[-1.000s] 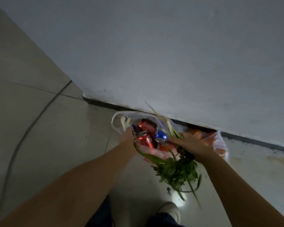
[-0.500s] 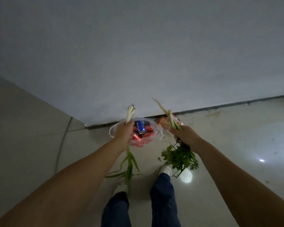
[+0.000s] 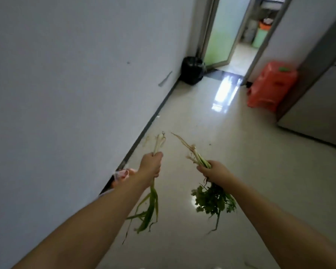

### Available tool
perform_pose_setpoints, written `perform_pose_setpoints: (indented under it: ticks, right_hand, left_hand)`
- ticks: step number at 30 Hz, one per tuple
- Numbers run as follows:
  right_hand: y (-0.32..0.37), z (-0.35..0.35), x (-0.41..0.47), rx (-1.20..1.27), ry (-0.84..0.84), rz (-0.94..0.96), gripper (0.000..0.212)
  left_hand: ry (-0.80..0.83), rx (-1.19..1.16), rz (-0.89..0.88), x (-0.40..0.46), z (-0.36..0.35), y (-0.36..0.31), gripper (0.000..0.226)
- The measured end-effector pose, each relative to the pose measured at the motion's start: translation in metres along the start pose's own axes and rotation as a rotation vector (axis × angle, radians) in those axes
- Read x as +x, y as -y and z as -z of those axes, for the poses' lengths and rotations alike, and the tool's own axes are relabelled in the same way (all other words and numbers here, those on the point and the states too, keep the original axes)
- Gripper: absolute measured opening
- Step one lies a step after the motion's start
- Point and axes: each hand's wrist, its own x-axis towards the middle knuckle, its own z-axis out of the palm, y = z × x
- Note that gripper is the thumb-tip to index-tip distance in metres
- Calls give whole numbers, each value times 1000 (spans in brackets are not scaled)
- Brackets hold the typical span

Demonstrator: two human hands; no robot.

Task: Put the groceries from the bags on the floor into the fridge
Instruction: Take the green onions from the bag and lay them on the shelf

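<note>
Head view: both hands hold greens over hallway floor

Left hand (image 3: 150, 166) has its grip closed in a fist round the scallions (image 3: 153, 200), fingers wrapped on the stalks near the white end. White bulbs stick up and forward out of the fist; the green leaves hang down below it, limp, ends loose in the air. Right hand (image 3: 213, 171) has its grip closed round the cilantro (image 3: 213, 199), fingers curled on the stems. Pale roots and stem ends point up and to the left out of the grip; the leafy bunch hangs below the wrist. Both bunches are off the floor and apart from each other, held out in front on outstretched bare forearms.

Just behind the left wrist, low against the wall, a bit of the bag (image 3: 121, 174) shows, pinkish plastic, mostly hidden by the arm; contents cannot be told.

Floor (image 3: 202, 133) is glossy light tile with glare patches. Wall (image 3: 66, 84) runs along the left with a dark skirting. Fridge (image 3: 316, 105) stands at the right edge, grey, doors shut, well apart from both hands. Beside it, further back, a red stool (image 3: 272, 86) with something small and green on top. Black bin (image 3: 192, 70) sits at the far wall corner, next to an open doorway (image 3: 237, 35); blurred containers beyond it.
</note>
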Motion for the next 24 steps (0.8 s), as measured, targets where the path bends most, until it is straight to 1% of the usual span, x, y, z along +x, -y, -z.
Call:
perform_pose_setpoints:
  ticks: [3,7,9,14,17,21,24]
  right_hand:
    - [-71,64,-47,104,-130,-93,15]
    - [-169,141,-114,193,-289,-185,12]
    - [-220,180,-143,211,-355,-237,14]
    - [-340,274,-213,261,-511,-332,25]
    - [-398,321,-248,284,-577,-381,28]
    - [-451,369,-264,322,-635,-405,35]
    - [-474,398,-256,349,-644,-393,30]
  left_hand:
    - [188,107,-69,-16,-94,-18,26]
    - [380,271,-147,-48,-229,-24,26]
    - [456,332,-178,-68,-300,-23,25]
    - [552,448,-218,-123,-462,-7,14]
    - [614,496,-229,-154,-543,0,15]
    - [697,522,-242,-180,-626,-4,18]
    - [728,532,-251,-179,-679,-14,19]
